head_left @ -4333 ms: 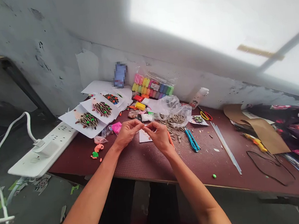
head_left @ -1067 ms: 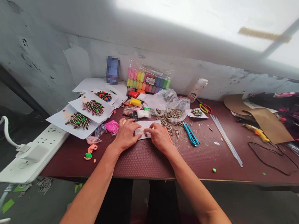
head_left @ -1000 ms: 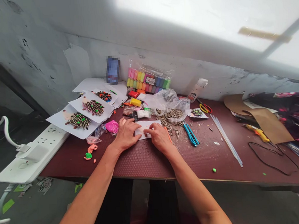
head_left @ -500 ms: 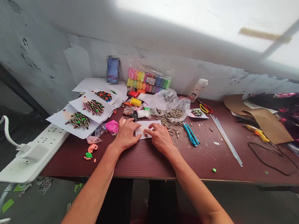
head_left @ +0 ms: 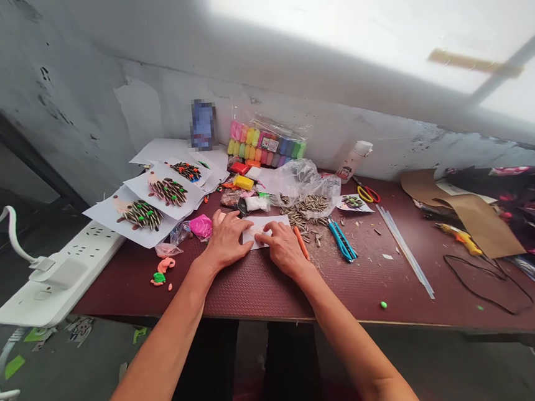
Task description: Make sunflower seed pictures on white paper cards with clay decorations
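A small white paper card [head_left: 264,224] lies on the dark red table [head_left: 349,280] in front of me. My left hand [head_left: 227,241] rests flat on the table, its fingertips pressing the card's left edge. My right hand [head_left: 284,246] presses down on the card's lower middle with its fingers. An orange pencil-like stick [head_left: 302,243] lies under the right side of my right hand. A pile of striped sunflower seeds [head_left: 308,209] spills from a clear plastic bag [head_left: 306,181] just beyond the card.
Paper sheets with seed hedgehogs [head_left: 144,214] lie at the left, beside a white power strip [head_left: 54,278]. A pack of coloured clay [head_left: 265,147], a pink clay lump [head_left: 201,226], blue cutters [head_left: 342,239], scissors [head_left: 365,193], a glue bottle [head_left: 353,160], clear sticks [head_left: 405,251] and cardboard [head_left: 475,220] are around.
My hands came down from a raised pinch onto the card on the table. Over the last second my right fingers slid slightly left along the card.
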`<state>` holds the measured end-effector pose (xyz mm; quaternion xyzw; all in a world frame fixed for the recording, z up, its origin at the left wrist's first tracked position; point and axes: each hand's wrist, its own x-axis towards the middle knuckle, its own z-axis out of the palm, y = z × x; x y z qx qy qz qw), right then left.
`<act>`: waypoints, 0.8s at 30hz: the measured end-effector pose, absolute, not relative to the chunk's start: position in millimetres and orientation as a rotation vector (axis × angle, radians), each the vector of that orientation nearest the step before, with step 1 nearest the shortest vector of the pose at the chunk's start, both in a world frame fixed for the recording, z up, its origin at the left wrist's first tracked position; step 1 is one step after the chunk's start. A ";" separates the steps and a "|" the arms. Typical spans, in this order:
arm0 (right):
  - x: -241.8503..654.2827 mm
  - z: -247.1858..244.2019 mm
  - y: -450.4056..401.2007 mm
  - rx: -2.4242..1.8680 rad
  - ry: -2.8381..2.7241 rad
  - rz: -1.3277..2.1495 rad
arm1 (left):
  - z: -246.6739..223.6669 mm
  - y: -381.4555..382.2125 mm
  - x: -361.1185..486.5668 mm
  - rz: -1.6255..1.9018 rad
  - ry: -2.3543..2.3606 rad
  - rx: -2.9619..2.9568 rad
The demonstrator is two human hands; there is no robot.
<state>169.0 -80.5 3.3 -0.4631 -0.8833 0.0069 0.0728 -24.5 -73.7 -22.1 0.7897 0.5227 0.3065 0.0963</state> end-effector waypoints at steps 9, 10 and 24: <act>179.7 0.1 -80.9 -1.426 -2.494 -0.045 | -16.0 -76.4 -24.7 0.794 1.583 2.325; 180.1 -0.3 -81.7 -1.418 -2.507 -0.040 | -16.1 -76.5 -24.6 0.795 1.586 2.327; 172.4 -1.4 -82.7 -1.410 -2.570 0.006 | -17.2 -76.5 -23.6 0.808 1.590 2.335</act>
